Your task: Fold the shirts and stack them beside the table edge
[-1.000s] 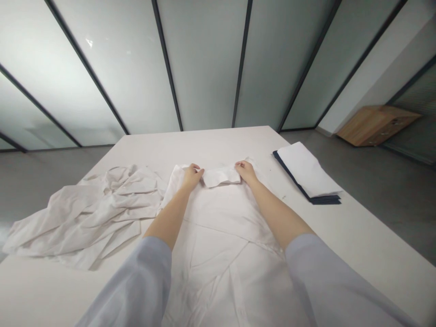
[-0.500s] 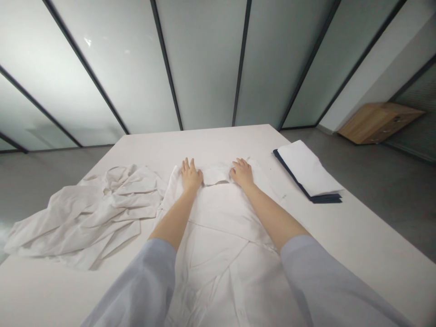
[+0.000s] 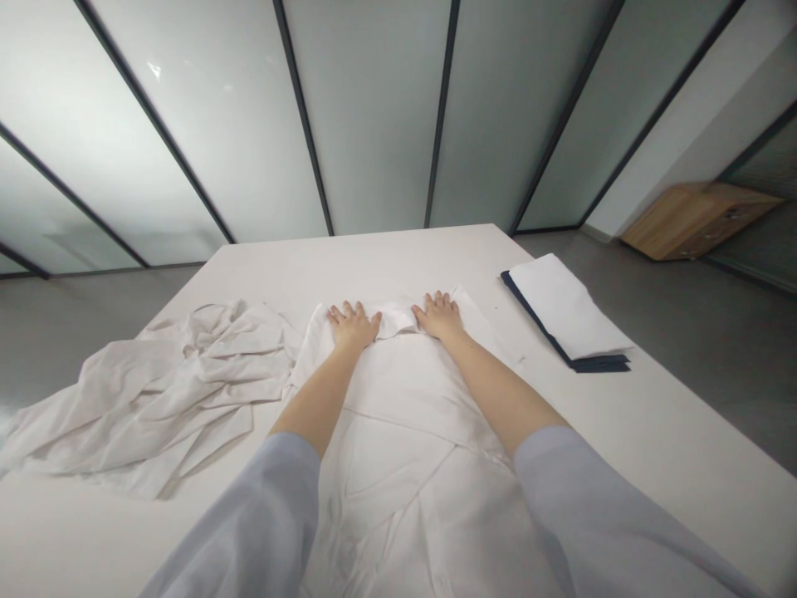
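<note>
A white shirt (image 3: 404,415) lies spread flat on the white table (image 3: 653,432) in front of me, its collar (image 3: 393,317) at the far end. My left hand (image 3: 354,325) rests flat on the shirt just left of the collar, fingers stretched and spread. Just right of the collar, my right hand (image 3: 439,316) lies flat too, fingers apart. Both palms press on the cloth and neither holds anything. My light blue sleeves fill the bottom of the view.
A crumpled pile of white garments (image 3: 155,390) lies on the table's left side. A folded stack of white and dark blue cloth (image 3: 569,320) sits at the right. Frosted glass panels stand behind the table; a wooden cabinet (image 3: 697,220) is at far right.
Both hands let go of the collar they were pinching and now lie flat and open on the shirt beside it. The collar lies flatter.
</note>
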Tool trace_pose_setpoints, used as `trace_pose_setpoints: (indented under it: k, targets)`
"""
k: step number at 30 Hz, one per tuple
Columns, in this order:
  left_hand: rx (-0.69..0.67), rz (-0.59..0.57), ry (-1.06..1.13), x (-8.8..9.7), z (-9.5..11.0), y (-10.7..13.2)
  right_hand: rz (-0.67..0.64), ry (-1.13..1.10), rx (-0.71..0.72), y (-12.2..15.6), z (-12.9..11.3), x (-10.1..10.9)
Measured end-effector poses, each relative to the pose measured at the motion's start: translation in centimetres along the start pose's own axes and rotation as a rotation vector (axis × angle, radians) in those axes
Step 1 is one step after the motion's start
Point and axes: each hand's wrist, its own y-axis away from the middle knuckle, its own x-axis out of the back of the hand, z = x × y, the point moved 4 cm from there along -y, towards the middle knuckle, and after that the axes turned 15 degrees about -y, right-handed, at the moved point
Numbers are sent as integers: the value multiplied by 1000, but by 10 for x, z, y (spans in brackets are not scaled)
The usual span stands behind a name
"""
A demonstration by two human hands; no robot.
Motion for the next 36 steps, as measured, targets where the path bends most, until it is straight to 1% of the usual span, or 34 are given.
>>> trace_pose_setpoints:
  k: [2, 4, 8, 10, 13, 16, 19, 22, 24, 27, 29, 30, 32, 34, 36]
  targets:
    - [-11, -10, 6, 0, 0, 0, -6, -4, -1, 0, 0, 0]
    - [-22, 6, 11, 2, 0, 1, -8, -5, -7, 2, -1, 1]
    - [-81, 104, 24, 12, 0, 8, 3, -10, -5, 6, -5, 4]
    - [-119, 124, 23, 18, -1, 18, 12, -15, 4, 7, -7, 6]
    - [-185, 76, 16, 24, -2, 41, 48, -24, 27, 7, -8, 8]
    - [-259, -27, -6, 22, 0, 69, 149, -55, 77, 5, -7, 11]
    - [-265, -124, -32, 11, 2, 91, 329, -141, 167, 5, -4, 14]
    - [-256, -116, -57, 3, 4, 97, 488, -241, 255, 8, 1, 20]
    - [-260, -96, -63, 0, 5, 93, 522, -264, 303, 12, 3, 26]
    - [-262, -95, -60, 0, 5, 79, 491, -222, 374, 23, 5, 37]
    - [-261, -97, -57, 1, 4, 67, 421, -156, 405, 35, 7, 43]
    - [-264, -97, -55, 2, 5, 60, 363, -114, 420, 43, 7, 43]
    - [-278, -92, -51, 3, 5, 47, 216, -21, 458, 63, 6, 40]
    - [-293, -61, -45, 6, 7, 34, 74, 68, 469, 85, 4, 31]
    - [-294, 19, -36, 11, 8, 25, -24, 132, 401, 103, 4, 20]
